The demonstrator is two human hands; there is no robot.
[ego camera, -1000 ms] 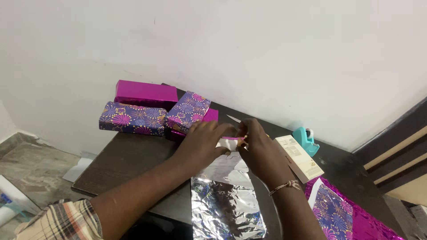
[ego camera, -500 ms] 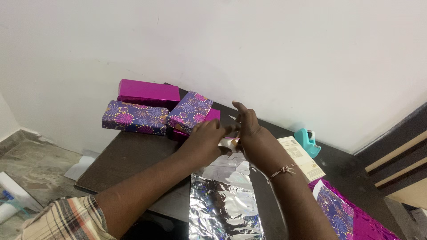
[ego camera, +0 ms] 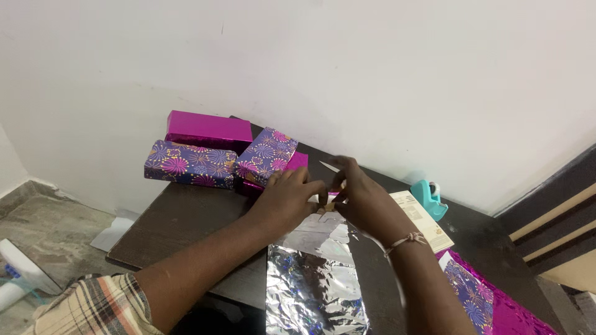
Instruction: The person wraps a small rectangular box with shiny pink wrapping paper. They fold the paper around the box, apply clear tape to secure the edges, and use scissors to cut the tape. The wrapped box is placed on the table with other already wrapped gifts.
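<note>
We work at a dark brown table (ego camera: 180, 220) set against a white wall (ego camera: 372, 74). The largest item on the table is a sheet of silver foil wrapping paper (ego camera: 315, 282), lying shiny side up and running from our hands back toward the near table edge. At the far left of the table sit the wrapped boxes: a plain magenta box (ego camera: 208, 129) against the wall, a long purple patterned box (ego camera: 189, 164) just in front of it, and a second purple patterned box (ego camera: 266, 155) resting tilted on a smaller magenta box (ego camera: 295, 160). At the lower right lies more wrapping paper, magenta with a purple patterned face (ego camera: 478, 301). A flat cream carton (ego camera: 421, 220) lies right of our hands, and a teal tape dispenser (ego camera: 428, 197) stands just beyond it near the wall.

Our left hand (ego camera: 287, 200) and right hand (ego camera: 366, 201) meet at the far end of the silver sheet. Both are closed in a narrow pinch on a small item (ego camera: 328, 201) between the fingertips, which shows a thin magenta edge; we cannot tell exactly what it is, since the fingers cover most of it. It sits just above the far edge of the silver sheet, near the tilted patterned box. A thin cord bracelet (ego camera: 406, 241) circles the right wrist.
</note>
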